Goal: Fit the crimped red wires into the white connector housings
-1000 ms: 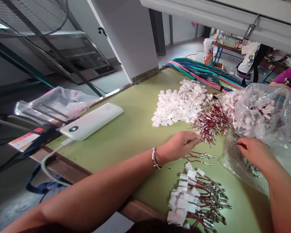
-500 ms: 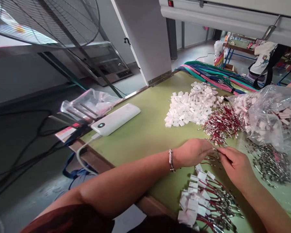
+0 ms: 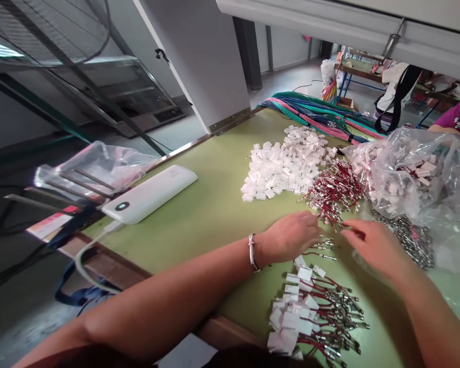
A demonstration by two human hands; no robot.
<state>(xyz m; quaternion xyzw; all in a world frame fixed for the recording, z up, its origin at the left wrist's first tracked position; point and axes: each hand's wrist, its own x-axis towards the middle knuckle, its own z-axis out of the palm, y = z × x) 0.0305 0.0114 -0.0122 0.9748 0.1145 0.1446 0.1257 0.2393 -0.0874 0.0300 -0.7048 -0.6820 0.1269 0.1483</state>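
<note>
My left hand (image 3: 293, 236) is over the table with its fingers curled together beside the heap of red wires with metal terminals (image 3: 335, 191). What its fingertips hold, if anything, is hidden. To its right, my right hand (image 3: 381, 250) is apart from it, with a gap between thumb and forefinger and nothing visible in it. A few loose red wires with terminals (image 3: 324, 255) lie just below my left hand. Nearer me is a stacked bunch of white connector housings on red wires (image 3: 301, 309), their terminal ends pointing right.
White housings (image 3: 279, 166) are heaped behind my hands. Plastic bags (image 3: 417, 174) of parts and a metal terminal pile (image 3: 412, 243) are on the right. Coloured cable bundles (image 3: 314, 115) lie at the back, a white power bank (image 3: 151, 194) at left. A person's purple sleeve (image 3: 458, 117) shows far right.
My hands were meeting at a small terminal; now they are apart, the right hand having opened its pinch. The whole view has shifted, with things appearing further left.
</note>
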